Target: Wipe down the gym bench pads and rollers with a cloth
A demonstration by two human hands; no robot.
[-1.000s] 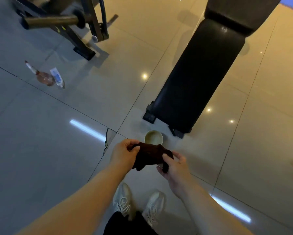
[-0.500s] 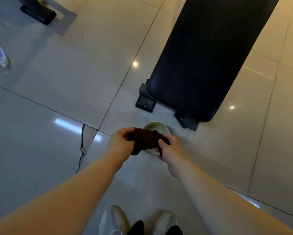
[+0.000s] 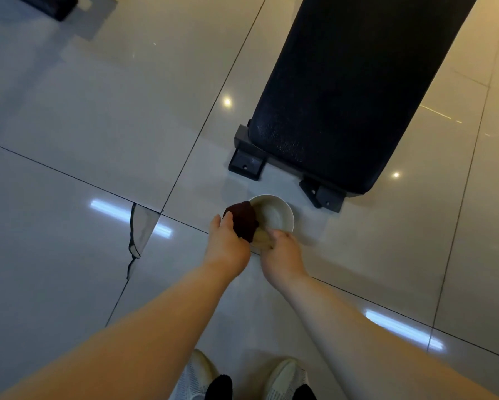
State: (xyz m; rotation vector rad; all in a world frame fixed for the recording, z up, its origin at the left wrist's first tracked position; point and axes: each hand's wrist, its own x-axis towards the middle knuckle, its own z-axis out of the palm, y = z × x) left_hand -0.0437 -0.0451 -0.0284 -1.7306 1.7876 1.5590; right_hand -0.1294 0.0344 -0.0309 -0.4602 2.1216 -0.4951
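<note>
The left hand (image 3: 228,243) grips the dark cloth (image 3: 242,220) over the bowl (image 3: 280,212), the right hand (image 3: 283,252) holds its rim, and a hard push could tip it

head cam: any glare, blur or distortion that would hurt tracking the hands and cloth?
Head view: warm, dim light; ceiling lamps glare as bright spots and streaks on the glossy floor tiles. Motion blur smears the right hand fingers at the bowl rim; left hand is sharper. The dark cloth and black bench pad show little texture. Wide-angle bend stretches the forearms.
</note>
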